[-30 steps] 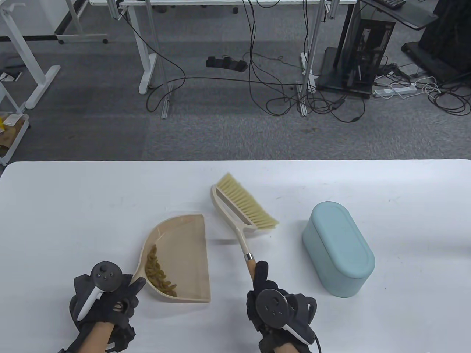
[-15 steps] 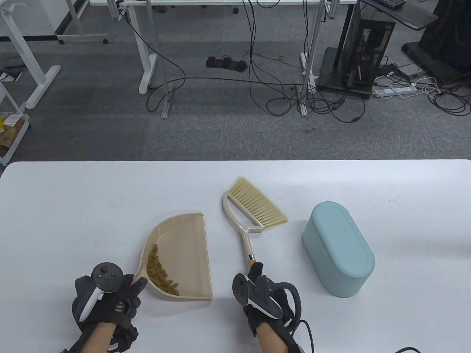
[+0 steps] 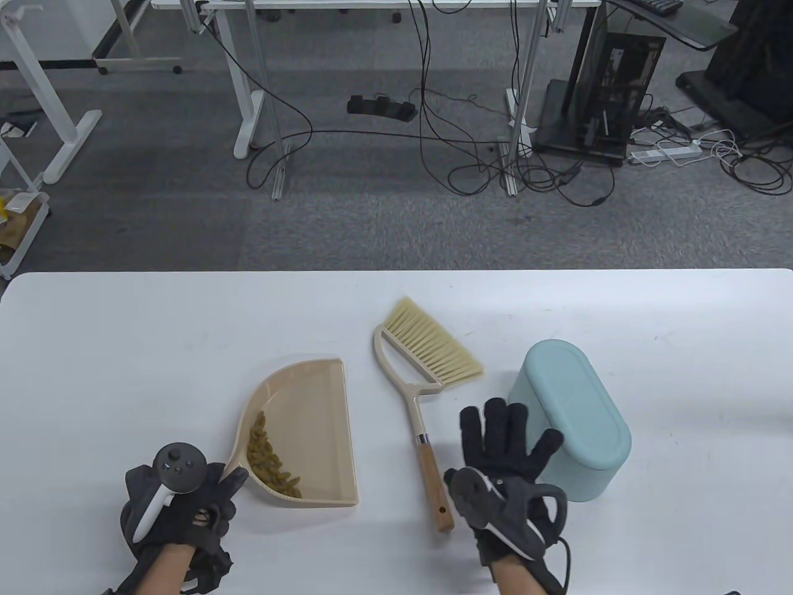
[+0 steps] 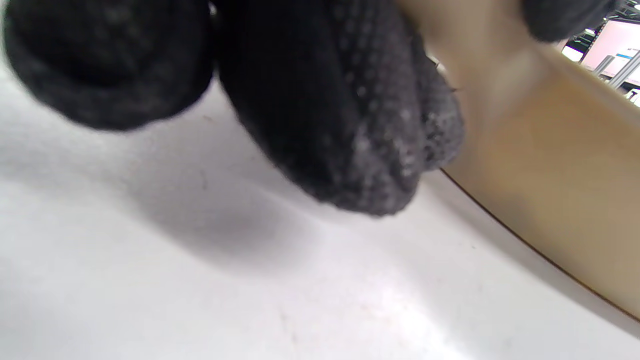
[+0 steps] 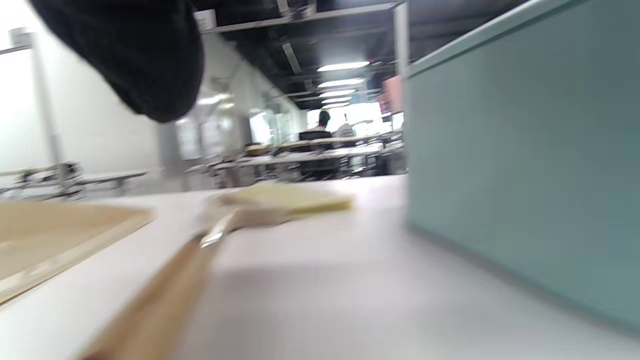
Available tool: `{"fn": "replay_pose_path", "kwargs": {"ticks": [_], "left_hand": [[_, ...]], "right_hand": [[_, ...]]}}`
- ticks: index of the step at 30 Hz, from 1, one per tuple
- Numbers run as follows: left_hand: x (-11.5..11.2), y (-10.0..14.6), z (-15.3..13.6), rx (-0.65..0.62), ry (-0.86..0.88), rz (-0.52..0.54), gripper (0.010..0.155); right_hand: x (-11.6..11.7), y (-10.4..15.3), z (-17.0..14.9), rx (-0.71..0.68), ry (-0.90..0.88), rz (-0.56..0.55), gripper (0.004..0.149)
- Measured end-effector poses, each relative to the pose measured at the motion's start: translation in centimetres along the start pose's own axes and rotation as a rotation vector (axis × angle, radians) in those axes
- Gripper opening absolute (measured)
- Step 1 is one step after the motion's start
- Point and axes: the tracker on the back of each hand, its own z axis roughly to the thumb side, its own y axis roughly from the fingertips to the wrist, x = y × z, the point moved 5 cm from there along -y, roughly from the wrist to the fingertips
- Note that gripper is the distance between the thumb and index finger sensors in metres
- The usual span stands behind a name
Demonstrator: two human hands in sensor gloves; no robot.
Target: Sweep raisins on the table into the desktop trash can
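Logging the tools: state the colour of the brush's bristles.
Pale yellow bristles, clearest in the table view.

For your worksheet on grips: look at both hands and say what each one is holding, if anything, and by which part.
The left hand grips the dustpan by its handle. The right hand holds nothing; the brush lies free.
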Motion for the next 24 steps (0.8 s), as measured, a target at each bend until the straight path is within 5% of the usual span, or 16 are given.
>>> {"fn": "replay_pose_path", "kwargs": {"ticks": [5, 11, 15, 19, 24], "left_hand": [[0.1, -0.1, 0.0, 0.004, -0.004, 0.001, 0.069], [0.1, 0.0, -0.1, 0.008, -0.005, 0.011, 0.069], [0.1, -0.1, -0.1, 0.015, -0.008, 0.008, 0.069], [0.1, -0.2, -0.2, 0.016, -0.010, 0.011, 0.070], [0.1, -0.2, -0.2, 0.015, -0.006, 0.013, 0.070]], "right_hand": [[0.8, -1.1, -8.2, 0.195, -0.029, 0.119, 0.090], [1.9, -1.0, -9.0, 0.127, -0.126, 0.013, 0.086], [1.9, -0.8, -9.5, 0.117, -0.181, 0.068, 0.085], [-1.8, 0.1, -11.7, 0.174, -0.451, -0.196, 0.079], [-3.8, 1.8, -17.1, 0.361, -0.656, -0.323, 0.083]]}}
